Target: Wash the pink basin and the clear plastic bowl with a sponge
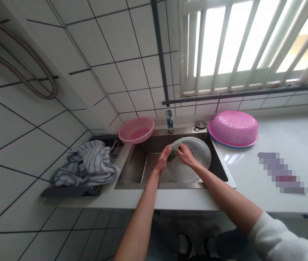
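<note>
Over the steel sink (pixel 134 170) a clear plastic basin (pixel 197 156) is tilted on its side. My left hand (pixel 162 159) grips its near left rim, fingers closed around the edge. My right hand (pixel 186 154) is closed on a small green scrubbing pad (pixel 173 155) and presses it against the basin's rim. Both forearms reach in from the bottom of the view.
A pink bowl (pixel 136 129) sits on the sink's back left corner, beside the tap (pixel 169 120). An upturned pink colander (pixel 234 128) rests on the white counter (pixel 279 145) at right. A striped cloth (pixel 87 165) lies on a drying rack at left. A barred window is above.
</note>
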Tool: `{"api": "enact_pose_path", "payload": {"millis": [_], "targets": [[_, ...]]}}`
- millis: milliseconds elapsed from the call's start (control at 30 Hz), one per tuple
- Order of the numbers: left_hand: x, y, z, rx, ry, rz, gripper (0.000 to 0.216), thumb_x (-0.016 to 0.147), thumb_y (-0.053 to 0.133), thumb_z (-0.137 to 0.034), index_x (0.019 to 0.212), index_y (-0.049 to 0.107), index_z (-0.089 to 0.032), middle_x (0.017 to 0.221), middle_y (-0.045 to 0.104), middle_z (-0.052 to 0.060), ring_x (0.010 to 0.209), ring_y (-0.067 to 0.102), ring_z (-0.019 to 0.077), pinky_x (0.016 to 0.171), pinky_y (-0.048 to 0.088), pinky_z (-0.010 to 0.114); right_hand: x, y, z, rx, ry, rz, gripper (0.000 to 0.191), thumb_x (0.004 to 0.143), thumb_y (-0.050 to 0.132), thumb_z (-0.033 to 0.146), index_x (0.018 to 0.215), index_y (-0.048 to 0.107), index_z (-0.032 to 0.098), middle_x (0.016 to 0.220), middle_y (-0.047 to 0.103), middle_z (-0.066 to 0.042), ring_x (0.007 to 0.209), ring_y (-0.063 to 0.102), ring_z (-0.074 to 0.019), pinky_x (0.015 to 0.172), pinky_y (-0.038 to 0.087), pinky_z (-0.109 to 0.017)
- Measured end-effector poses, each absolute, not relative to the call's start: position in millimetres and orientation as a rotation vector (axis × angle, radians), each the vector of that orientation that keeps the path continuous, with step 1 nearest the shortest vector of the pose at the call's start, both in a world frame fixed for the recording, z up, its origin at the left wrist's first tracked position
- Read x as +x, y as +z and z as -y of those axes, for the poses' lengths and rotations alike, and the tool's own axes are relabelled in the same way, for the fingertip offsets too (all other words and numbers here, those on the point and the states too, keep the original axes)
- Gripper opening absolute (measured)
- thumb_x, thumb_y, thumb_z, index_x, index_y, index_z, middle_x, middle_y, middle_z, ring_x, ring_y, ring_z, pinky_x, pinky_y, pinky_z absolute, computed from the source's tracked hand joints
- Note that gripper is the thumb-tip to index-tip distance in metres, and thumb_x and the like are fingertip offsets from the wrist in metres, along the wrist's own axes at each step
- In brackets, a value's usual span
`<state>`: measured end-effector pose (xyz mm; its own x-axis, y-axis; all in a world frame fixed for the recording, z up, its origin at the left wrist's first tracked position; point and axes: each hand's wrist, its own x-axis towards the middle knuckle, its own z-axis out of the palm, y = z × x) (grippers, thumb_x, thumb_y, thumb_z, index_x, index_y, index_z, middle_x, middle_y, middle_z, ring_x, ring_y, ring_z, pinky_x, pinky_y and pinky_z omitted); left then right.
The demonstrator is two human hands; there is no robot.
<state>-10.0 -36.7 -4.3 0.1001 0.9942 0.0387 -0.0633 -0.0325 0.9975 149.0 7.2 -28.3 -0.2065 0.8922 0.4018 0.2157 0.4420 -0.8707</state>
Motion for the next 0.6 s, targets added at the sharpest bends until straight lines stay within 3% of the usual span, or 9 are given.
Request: {"api": "enact_pose_path", "payload": {"millis": [167, 300, 467, 600], "targets": [[-10.4, -11.8, 32.1, 1.010, 1.244, -1.104, 0.070, 0.085, 0.071, -0.069, 0.136, 0.069, -0.021, 0.142, 0.069, 0.010, 0.140, 0.056, 0.0321, 0.120, 0.041, 0.046, 142.1, -24.0, 1.1, -0.823, 0.913, 1.811, 0.016, 0.092, 0.050, 0.027, 0.086, 0.063, 0.020, 0.098, 0.070, -0.007, 0.086, 0.059, -0.0214, 0.083, 0.048, -0.031], [-15.1, -12.6, 32.4, 1.136, 1.241, -1.095, 0.068, 0.084, 0.072, -0.069, 0.132, 0.072, -0.020, 0.139, 0.070, 0.010, 0.139, 0.057, 0.0316, 0.122, 0.038, 0.043, 135.2, -27.3, 6.1, -0.737, 0.996, 1.952, 0.013, 0.090, 0.051, 0.024, 0.084, 0.062, 0.019, 0.091, 0.070, -0.006, 0.081, 0.059, -0.0203, 0.079, 0.046, -0.030], [-9.9, -12.1, 34.6, 1.049, 1.161, -1.065, 0.072, 0.086, 0.070, -0.068, 0.143, 0.064, -0.026, 0.148, 0.064, 0.008, 0.135, 0.060, 0.0324, 0.112, 0.051, 0.049, 149.7, -23.4, -6.8, -0.992, 0.822, 1.611, 0.018, 0.092, 0.048, 0.029, 0.084, 0.061, 0.019, 0.090, 0.068, -0.006, 0.080, 0.057, -0.0208, 0.076, 0.045, -0.030], [-13.0, -12.1, 33.7, 1.078, 1.201, -1.091, 0.070, 0.085, 0.071, -0.069, 0.136, 0.069, -0.021, 0.145, 0.066, 0.010, 0.137, 0.058, 0.0321, 0.119, 0.044, 0.045, 138.6, -27.9, 4.2, -0.792, 1.001, 1.914, 0.015, 0.090, 0.052, 0.025, 0.080, 0.062, 0.019, 0.087, 0.069, -0.005, 0.077, 0.057, -0.0193, 0.076, 0.046, -0.029]]}}
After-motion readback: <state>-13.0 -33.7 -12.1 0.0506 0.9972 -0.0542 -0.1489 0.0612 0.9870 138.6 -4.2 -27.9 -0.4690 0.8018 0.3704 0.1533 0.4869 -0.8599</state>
